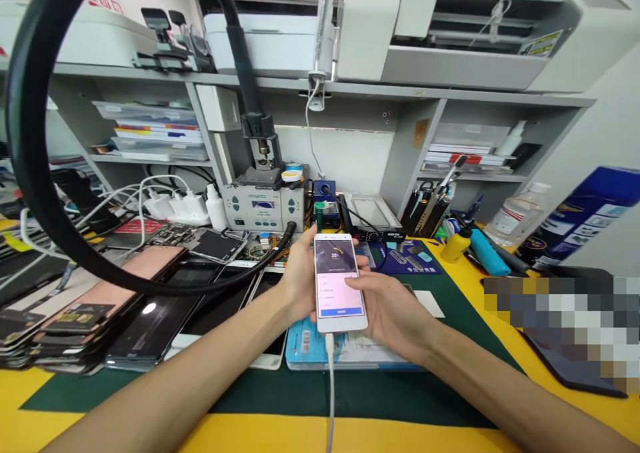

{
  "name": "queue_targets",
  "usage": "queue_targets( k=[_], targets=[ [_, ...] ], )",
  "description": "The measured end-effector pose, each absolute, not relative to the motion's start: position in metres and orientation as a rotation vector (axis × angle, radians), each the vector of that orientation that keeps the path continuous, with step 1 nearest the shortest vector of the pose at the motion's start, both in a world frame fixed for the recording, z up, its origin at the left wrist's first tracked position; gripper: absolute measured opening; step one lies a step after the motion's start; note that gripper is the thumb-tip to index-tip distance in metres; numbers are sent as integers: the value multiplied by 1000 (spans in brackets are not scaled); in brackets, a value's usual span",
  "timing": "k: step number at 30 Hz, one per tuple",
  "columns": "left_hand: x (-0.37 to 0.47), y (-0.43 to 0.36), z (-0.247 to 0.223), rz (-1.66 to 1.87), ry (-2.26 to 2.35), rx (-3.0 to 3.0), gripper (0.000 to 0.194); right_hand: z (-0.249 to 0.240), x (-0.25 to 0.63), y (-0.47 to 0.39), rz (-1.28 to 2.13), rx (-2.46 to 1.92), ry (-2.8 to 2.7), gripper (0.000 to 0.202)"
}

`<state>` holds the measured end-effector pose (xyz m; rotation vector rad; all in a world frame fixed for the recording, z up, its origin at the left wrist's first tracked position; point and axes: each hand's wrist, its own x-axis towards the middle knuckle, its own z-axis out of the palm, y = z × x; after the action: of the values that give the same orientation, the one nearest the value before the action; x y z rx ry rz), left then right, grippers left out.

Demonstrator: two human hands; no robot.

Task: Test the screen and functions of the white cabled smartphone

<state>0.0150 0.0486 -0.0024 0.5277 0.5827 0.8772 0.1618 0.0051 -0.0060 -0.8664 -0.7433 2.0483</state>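
A white smartphone is held upright above the bench, its screen lit with a dark upper part, a list and a blue bar at the bottom. My left hand wraps round its left side from behind. On the right, my right hand supports the phone's edge, and its thumb lies over the screen. A white charging cable is plugged into the lower end and runs down toward me. Beneath the hands lies a blue and white packet on the green mat.
Several phones and phone parts crowd the left side. A soldering station with a thick black hose stands behind. To the right are a pen holder, a yellow bottle and a clear bottle. Grey shelves rise at the back.
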Motion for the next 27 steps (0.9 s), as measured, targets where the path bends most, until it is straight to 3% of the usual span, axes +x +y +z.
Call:
queue_targets(
  k=[10,20,27],
  targets=[
    [14,48,-2,887,541,473,69,4,162,3,2075,-817,-623,10],
    [11,50,-7,910,515,456,68,-6,162,1,1976,-1019,-895,27],
    [9,47,-2,921,518,462,68,2,164,0,2111,-833,-827,15]
  ],
)
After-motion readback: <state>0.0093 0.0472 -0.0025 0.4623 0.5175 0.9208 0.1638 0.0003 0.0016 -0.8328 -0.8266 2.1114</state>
